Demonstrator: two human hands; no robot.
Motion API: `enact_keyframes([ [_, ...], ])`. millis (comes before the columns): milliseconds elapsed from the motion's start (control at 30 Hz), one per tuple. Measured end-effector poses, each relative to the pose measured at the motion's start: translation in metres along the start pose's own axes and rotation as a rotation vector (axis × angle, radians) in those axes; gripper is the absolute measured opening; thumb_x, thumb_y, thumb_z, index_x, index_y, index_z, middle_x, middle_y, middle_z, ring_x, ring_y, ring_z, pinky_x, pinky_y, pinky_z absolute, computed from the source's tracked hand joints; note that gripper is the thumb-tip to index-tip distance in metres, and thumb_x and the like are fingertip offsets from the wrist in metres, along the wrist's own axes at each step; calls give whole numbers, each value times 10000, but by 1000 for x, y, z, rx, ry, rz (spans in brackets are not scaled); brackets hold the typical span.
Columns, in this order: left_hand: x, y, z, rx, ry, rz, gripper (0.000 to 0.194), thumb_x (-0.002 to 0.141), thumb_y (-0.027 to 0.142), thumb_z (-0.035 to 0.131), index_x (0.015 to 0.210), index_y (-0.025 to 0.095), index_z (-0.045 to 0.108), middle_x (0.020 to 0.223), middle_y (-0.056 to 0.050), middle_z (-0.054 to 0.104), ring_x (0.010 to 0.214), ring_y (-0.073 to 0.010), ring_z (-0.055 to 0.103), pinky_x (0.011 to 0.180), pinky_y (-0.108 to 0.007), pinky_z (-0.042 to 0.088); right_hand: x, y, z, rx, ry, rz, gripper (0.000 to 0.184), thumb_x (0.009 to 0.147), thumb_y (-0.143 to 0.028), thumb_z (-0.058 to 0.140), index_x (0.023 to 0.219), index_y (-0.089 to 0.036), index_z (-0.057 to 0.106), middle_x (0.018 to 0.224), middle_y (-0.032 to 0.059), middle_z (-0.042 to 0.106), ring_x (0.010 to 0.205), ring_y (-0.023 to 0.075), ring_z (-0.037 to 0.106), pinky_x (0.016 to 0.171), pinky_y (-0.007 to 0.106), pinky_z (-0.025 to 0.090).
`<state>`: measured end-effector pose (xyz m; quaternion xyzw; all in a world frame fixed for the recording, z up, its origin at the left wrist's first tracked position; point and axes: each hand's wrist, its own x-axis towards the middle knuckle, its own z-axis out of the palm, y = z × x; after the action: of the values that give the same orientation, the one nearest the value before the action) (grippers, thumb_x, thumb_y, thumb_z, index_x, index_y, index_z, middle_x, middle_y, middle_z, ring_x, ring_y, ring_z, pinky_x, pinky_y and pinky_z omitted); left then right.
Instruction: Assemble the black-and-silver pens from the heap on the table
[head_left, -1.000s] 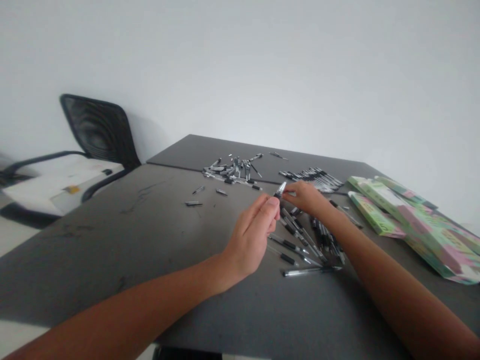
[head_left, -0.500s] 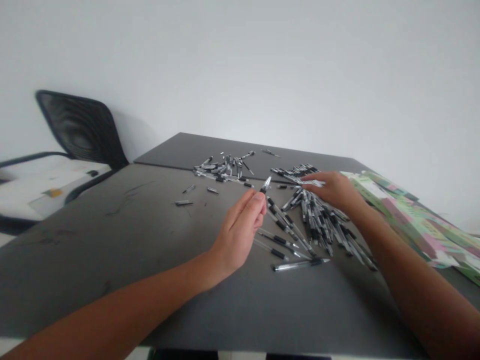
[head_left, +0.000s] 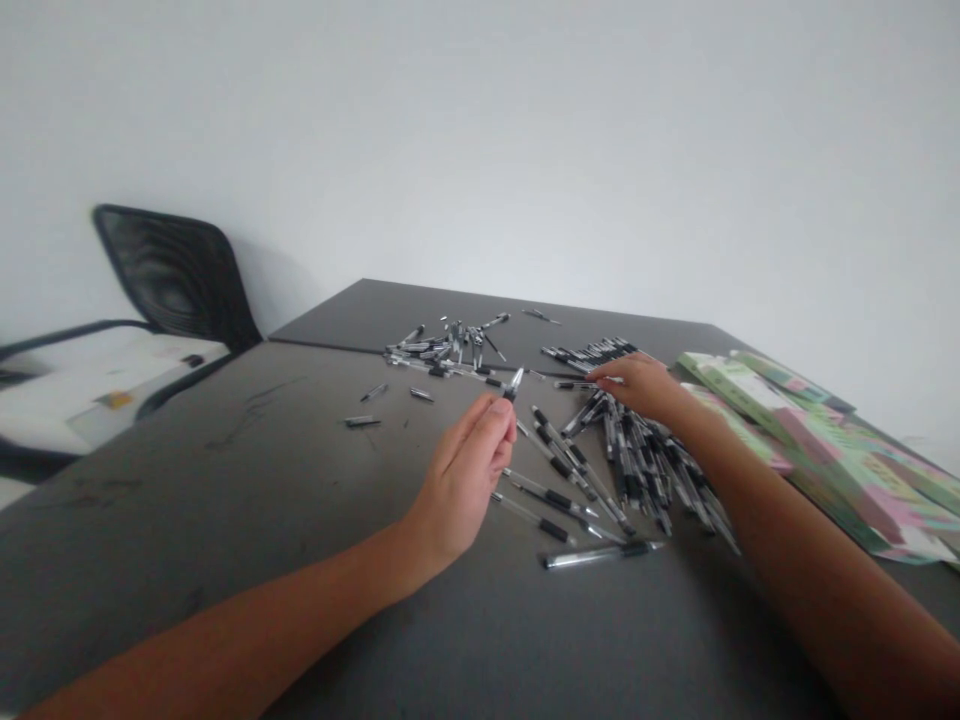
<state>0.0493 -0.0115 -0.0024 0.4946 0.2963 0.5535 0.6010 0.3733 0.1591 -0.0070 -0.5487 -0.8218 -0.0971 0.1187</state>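
My left hand (head_left: 469,470) is closed around a pen (head_left: 514,383), whose clear pointed end sticks up above the thumb. Most of that pen is hidden inside the fist. Over on the right, my right hand (head_left: 637,385) has its thumb and fingertips at one end of a black-gripped pen (head_left: 571,385) that lies low at the table. Below this hand spreads a dense heap of clear and black pens (head_left: 637,460). Several loose pens (head_left: 551,495) lie between my two hands, and a single pen (head_left: 600,555) rests nearest to me.
Behind my right hand is a row of pens (head_left: 589,352). A scattered pile of pen parts (head_left: 457,345) lies farther back, with small pieces (head_left: 362,421) to its left. Green and pink packaging (head_left: 825,450) covers the right side. A black mesh chair (head_left: 176,265) stands at left.
My right hand has shifted slightly left and down, its fingertips now at the black-gripped pen. My left hand keeps its pen and sits a little further left in view, which has tilted slightly.
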Motion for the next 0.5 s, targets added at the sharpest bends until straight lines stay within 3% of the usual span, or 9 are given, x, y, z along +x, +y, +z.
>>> enact_keyframes([
  [133,-1,-1,0,13,2,-13,402,1075,519,525,822,209,487,616,85,320,527,-87,196,466,-192,206,19,2,7,-15,-78,-2,264,921,-315,681,1082,-309,890,1023,43,870,956,274,789,857,361,565],
  [300,-3,-3,-1,47,-11,-14,410,1089,517,508,820,209,483,619,84,311,529,-88,196,474,-202,202,20,14,-2,-30,-161,35,248,889,-377,723,1062,-320,891,1097,39,864,1021,299,785,852,378,564],
  [500,-3,-2,0,60,-25,-20,414,1098,524,492,831,207,488,625,85,318,533,-88,202,478,-205,208,19,16,-12,-58,-268,87,241,855,-374,719,1019,-339,893,962,7,870,934,267,797,760,326,551],
])
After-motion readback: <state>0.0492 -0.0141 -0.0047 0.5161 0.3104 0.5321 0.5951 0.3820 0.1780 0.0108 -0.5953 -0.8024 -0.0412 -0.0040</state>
